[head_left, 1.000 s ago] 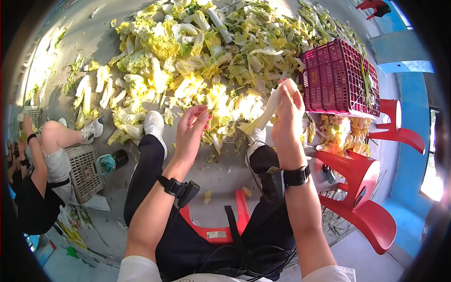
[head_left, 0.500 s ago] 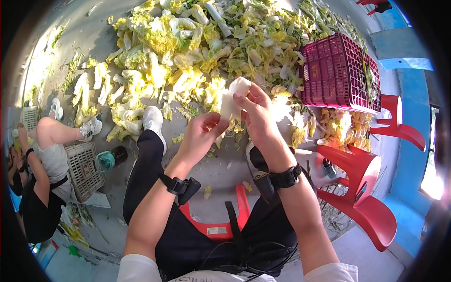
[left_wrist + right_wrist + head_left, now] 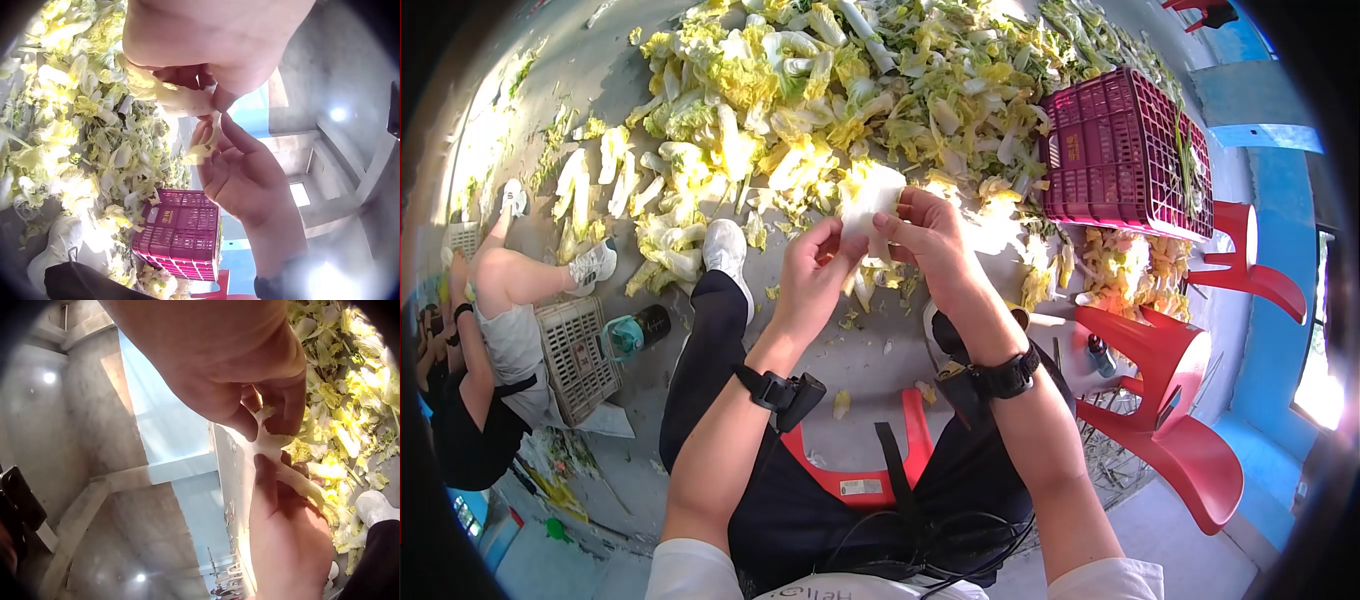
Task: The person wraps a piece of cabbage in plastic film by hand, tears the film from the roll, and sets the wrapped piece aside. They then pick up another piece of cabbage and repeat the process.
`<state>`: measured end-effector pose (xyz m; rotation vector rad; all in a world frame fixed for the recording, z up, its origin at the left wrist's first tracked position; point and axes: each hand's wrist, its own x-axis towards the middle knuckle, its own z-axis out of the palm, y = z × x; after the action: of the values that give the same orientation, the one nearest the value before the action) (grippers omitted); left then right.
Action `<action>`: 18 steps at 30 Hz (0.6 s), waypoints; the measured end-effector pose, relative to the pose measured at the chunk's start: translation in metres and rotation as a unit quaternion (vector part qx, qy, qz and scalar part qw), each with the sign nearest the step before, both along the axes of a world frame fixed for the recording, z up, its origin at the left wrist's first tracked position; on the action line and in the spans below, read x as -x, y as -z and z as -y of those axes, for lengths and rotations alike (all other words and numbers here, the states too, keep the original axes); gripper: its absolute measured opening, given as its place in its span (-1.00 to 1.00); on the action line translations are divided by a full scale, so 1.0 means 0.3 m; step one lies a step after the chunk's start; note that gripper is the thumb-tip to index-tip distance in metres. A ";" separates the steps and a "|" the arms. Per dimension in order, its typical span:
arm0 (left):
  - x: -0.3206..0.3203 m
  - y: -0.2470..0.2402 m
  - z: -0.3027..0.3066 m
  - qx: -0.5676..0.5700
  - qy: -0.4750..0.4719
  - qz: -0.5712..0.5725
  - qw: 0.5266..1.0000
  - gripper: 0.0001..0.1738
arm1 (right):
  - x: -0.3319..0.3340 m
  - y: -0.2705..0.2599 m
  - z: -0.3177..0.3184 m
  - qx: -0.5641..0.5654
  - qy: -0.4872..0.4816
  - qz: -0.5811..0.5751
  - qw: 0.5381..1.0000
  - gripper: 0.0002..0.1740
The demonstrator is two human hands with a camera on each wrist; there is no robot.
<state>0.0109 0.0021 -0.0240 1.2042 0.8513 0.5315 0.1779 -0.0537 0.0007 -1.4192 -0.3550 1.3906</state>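
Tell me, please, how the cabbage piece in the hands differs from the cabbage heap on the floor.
The cabbage piece is held up, pinched between the left hand and the right hand; the cabbage heap lies loose on the floor. The cabbage piece is one pale, whitish stalk; the cabbage heap is many yellow and green leaves. Both look like the same leafy cabbage.

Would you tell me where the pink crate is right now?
In the head view, the pink crate sits upper right, between the cabbage pile and the red chairs.
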 end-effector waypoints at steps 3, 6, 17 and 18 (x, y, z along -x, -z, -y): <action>-0.009 -0.013 0.003 0.021 -0.034 0.020 0.999 -0.75 | 0.001 0.000 0.000 0.022 -0.017 -0.010 1.000 -0.46; -0.002 0.004 -0.006 0.042 -0.052 0.015 0.998 -0.79 | 0.007 0.017 0.009 0.002 -0.061 -0.004 0.998 -0.42; 0.013 -0.006 -0.015 0.086 -0.021 0.028 0.996 -0.78 | 0.024 -0.017 0.011 0.027 -0.089 0.028 0.995 -0.35; 0.011 -0.014 -0.014 0.075 -0.019 0.026 0.997 -0.78 | 0.024 -0.008 0.013 0.022 -0.084 0.027 0.996 -0.35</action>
<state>0.0075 0.0063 -0.0198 1.0354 0.8560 0.5171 0.1706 -0.0578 0.0031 -1.4934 -0.4905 1.5049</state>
